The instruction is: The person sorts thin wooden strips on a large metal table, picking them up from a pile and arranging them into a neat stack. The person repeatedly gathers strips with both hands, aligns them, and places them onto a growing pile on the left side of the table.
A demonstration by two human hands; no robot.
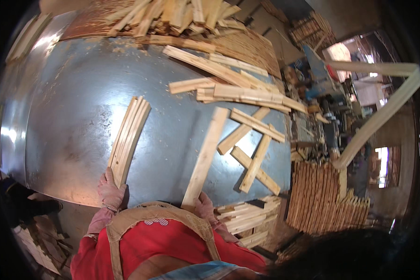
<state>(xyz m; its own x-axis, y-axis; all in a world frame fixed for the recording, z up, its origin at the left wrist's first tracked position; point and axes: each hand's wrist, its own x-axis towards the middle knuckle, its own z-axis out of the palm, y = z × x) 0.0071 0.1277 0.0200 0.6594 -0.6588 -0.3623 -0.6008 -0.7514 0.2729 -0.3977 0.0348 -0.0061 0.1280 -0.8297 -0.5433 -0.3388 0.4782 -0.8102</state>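
Note:
My left hand point(110, 190), in a pinkish work glove, grips the near end of several narrow wooden strips point(129, 137). They stand side by side on the grey metal table point(79, 112), pointing away from me. In my gloved right hand point(203, 206) is the near end of a single pale wooden board point(206, 156), slanting up and away to the right. Part of that hand is hidden behind the board and my apron. Crossed loose wooden pieces point(254, 163) lie just right of the board.
More wooden boards point(238, 91) lie overlapping toward the far right of the table. A large heap of boards point(172, 16) rests on a plywood sheet point(252, 46) at the back. Stacked wood point(312, 196) stands to the right, below a pale bent duct point(382, 112).

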